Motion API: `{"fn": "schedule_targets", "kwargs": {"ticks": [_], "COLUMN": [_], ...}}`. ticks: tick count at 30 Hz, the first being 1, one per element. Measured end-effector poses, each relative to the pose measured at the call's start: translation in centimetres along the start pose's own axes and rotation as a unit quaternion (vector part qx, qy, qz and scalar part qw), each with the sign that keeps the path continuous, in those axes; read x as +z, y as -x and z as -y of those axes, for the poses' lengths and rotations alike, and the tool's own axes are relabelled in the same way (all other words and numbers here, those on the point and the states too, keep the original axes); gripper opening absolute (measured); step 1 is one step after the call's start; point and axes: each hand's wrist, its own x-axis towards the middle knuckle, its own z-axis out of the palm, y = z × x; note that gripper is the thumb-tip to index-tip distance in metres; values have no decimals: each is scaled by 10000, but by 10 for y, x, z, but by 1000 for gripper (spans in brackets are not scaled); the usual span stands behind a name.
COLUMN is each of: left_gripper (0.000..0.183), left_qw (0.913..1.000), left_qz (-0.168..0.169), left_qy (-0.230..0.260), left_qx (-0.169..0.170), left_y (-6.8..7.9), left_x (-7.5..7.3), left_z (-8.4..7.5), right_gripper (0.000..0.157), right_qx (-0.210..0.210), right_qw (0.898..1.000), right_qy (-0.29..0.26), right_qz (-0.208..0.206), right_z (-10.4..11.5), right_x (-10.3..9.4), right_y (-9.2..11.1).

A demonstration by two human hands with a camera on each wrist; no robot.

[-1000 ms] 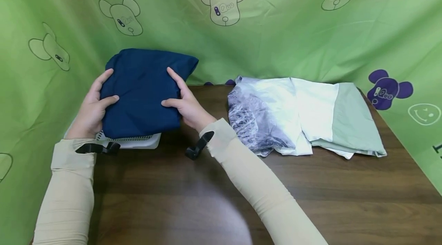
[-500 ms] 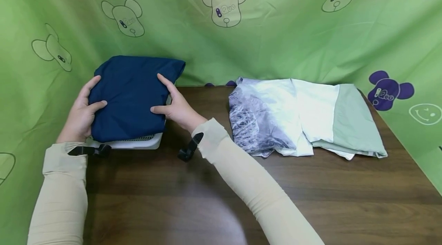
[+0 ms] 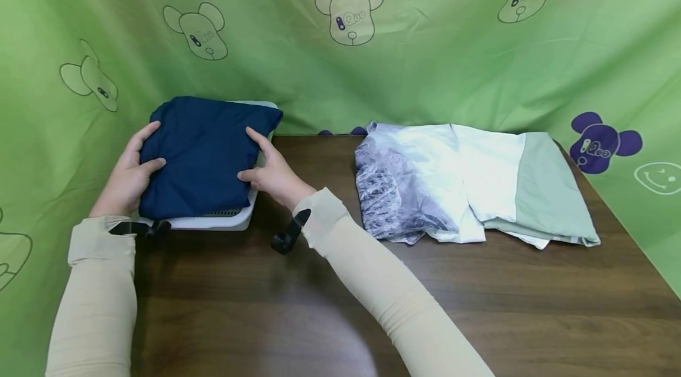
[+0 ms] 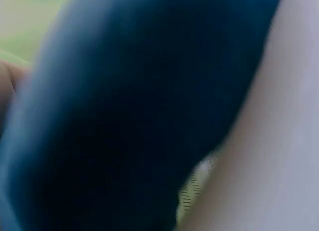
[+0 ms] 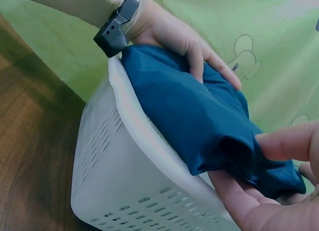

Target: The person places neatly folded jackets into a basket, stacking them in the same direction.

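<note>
Both hands hold a folded navy-blue garment (image 3: 202, 158) over the mouth of a white perforated plastic basket (image 3: 213, 223) at the left of the table. At the garment's left side, my left hand (image 3: 126, 173) grips it with the thumb on top. My right hand (image 3: 273, 170) pinches the opposite side; in the right wrist view its fingers (image 5: 234, 191) go under the fabric and the thumb lies above. There the garment (image 5: 174, 96) sits right at the basket's rim (image 5: 144, 126). Dark blurred fabric (image 4: 149, 91) fills most of the left wrist view.
On the right half of the wooden table (image 3: 346, 294) lie a grey-and-white patterned folded garment (image 3: 404, 182) and, overlapping it, a white and pale-green one (image 3: 548, 188). A green printed curtain (image 3: 276, 52) hangs close behind the table and along its left side.
Both hands have carried the navy garment left and down onto the basket. More of the basket's back and right rim shows now. The garments on the right stay put.
</note>
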Motion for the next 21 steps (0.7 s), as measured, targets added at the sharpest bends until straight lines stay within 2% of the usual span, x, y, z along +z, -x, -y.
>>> {"fn": "schedule_targets", "kwargs": {"ticks": [7,11,14,16,19,21], "left_gripper": [72,69,65,64,61,57], "left_qw": [9966,9952,9903,9824,9623,9511], "left_qz": [19,75,165,286,465,543], "left_qy": [-820,-979,-1383,-1846,-2682,-3039], "left_qx": [74,29,-10,-16,-17,-70], "left_y": [-2,-2,-2,-2,-1,0], "left_x": [-3,-3,-3,-4,-5,-4], "left_z": [2,4,4,3,-1,-5], "right_gripper": [90,86,82,77,70,67], "right_qx": [69,-3,-86,-159,-200,-216], "right_qw": [9999,9999,9997,9997,9997,9996], "right_qy": [-83,118,219,197,130,159], "right_qz": [-72,-36,36,75,9,-49], "right_z": [-1,-2,-3,-3,-2,-2], "right_x": [3,0,-3,-5,-6,-6], "right_y": [0,3,6,9,13,15]}}
